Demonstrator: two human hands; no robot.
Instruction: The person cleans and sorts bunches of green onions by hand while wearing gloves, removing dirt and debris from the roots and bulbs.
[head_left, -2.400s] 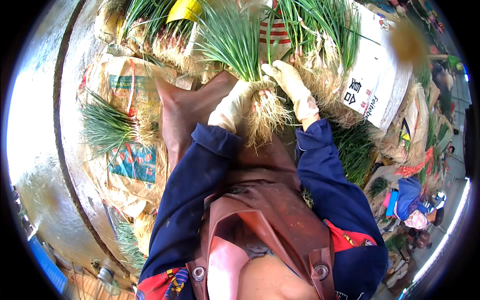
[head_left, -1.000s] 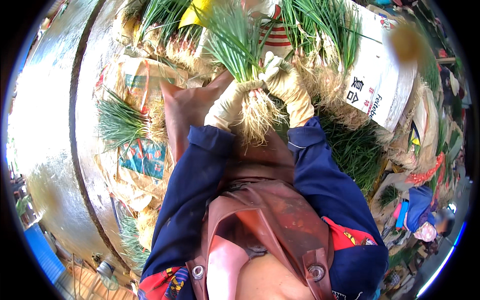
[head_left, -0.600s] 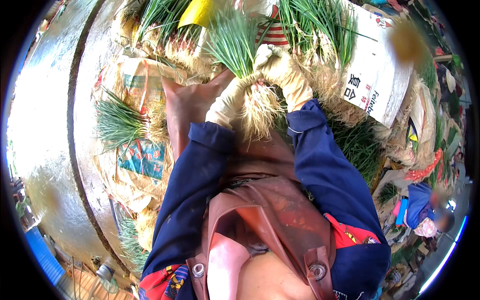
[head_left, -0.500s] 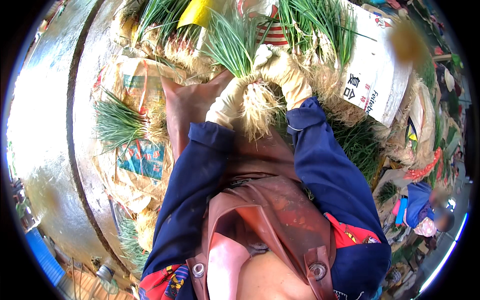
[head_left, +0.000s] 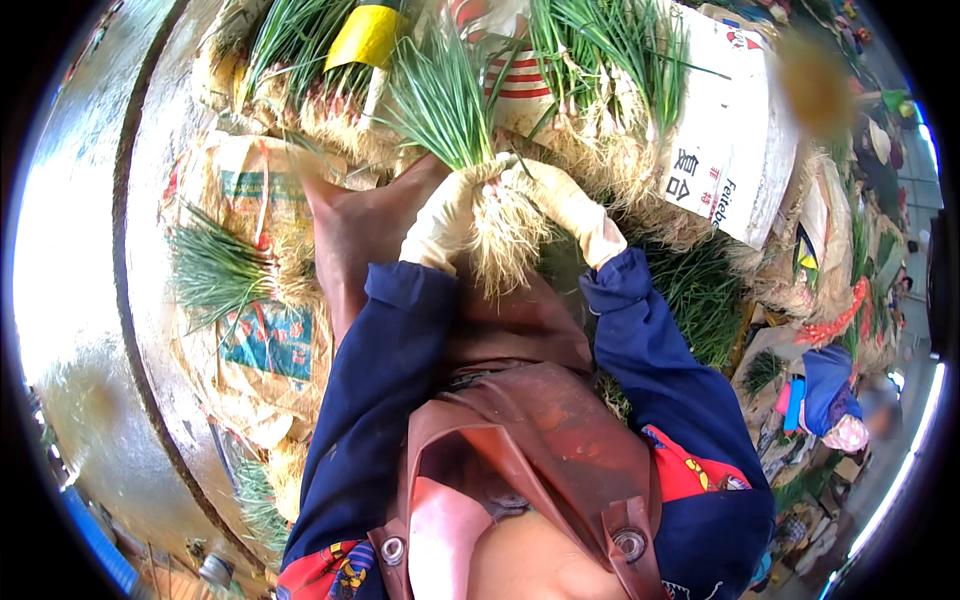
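Note:
Both hands wear pale gloves and meet around a bunch of scallions (head_left: 448, 110) in front of me. My left hand (head_left: 452, 205) is closed on the bunch from its left side, just above the roots. My right hand (head_left: 545, 190) wraps it from the right, its fingers bent around the stems. Long green leaves point up and away, while the pale, stringy roots (head_left: 505, 235) hang toward me over the brown apron (head_left: 500, 330). The inner fingers are partly hidden by the stems and roots.
Several more scallions (head_left: 610, 60) lie at the far side beside a white printed sack (head_left: 735, 130). A tied bunch (head_left: 225, 262) rests on a tan sack (head_left: 200, 350) at left. Wet concrete (head_left: 80, 250) lies beyond it. Another person (head_left: 830, 395) is at far right.
My right hand has come lower and flatter against the stems, its bent wrist straightening. The bunch stays held, and the whole view has shifted slightly.

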